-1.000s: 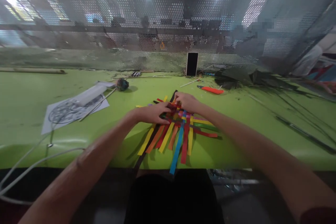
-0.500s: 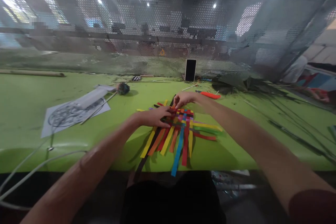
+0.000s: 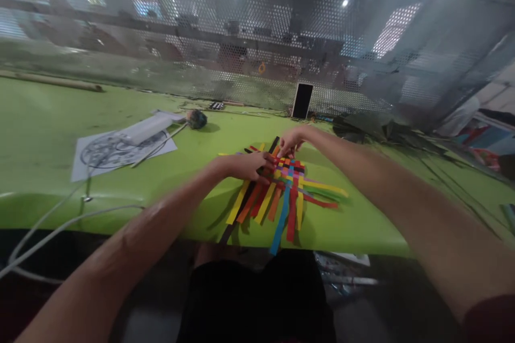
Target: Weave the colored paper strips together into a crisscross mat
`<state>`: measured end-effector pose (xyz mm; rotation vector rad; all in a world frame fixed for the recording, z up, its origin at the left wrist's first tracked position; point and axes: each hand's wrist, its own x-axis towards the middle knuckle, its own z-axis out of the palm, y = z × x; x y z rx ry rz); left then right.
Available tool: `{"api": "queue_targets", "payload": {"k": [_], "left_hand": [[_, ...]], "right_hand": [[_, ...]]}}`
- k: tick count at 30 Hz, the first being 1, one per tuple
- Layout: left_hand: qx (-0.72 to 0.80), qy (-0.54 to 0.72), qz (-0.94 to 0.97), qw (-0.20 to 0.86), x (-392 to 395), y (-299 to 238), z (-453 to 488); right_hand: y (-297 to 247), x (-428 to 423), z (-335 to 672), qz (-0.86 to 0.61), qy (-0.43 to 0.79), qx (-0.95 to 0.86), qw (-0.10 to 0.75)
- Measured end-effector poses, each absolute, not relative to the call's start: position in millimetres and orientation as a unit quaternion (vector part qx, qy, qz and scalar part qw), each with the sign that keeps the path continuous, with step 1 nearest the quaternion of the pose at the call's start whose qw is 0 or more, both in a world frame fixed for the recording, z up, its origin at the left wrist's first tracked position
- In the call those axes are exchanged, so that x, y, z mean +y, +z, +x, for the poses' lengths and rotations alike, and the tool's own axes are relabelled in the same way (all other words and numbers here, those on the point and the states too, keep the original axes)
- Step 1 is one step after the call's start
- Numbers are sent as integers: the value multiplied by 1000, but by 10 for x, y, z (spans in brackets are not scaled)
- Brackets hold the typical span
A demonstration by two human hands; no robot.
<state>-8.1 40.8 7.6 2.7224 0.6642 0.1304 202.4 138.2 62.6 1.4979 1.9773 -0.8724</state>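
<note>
A mat of woven coloured paper strips (image 3: 284, 193) lies on the green table (image 3: 48, 139) near its front edge, with loose ends of yellow, orange, red and blue fanning toward me. My left hand (image 3: 247, 165) rests flat on the mat's left side, fingers pressing the strips. At the mat's far edge my right hand (image 3: 292, 140) pinches a strip end; which strip is blurred.
A printed sheet with a round pattern (image 3: 118, 149) and a white roll lie at the left, a dark ball (image 3: 197, 118) beyond. A phone (image 3: 302, 101) leans on the perforated screen. Dark leaves (image 3: 374, 126) spread at the right. White cables (image 3: 52, 225) hang off the front left.
The view has tilted and shifted. My right hand has moved slightly toward the far edge of the mat. My left hand stays pressed on the strips.
</note>
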Motion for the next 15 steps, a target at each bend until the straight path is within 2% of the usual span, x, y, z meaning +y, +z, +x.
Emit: {"api": "queue_targets", "payload": {"k": [6,11,15], "left_hand": [[226,63,958,167,415,106,-81],[225,61,957,174,440,92,-88],[227,64,955,179,450,61,-85]], "right_hand": [[624,1418,1974,538,-377,711,252],[602,1512,1862,574,-350,696,252],[526,1562,1773,605,-304,715,173]]}}
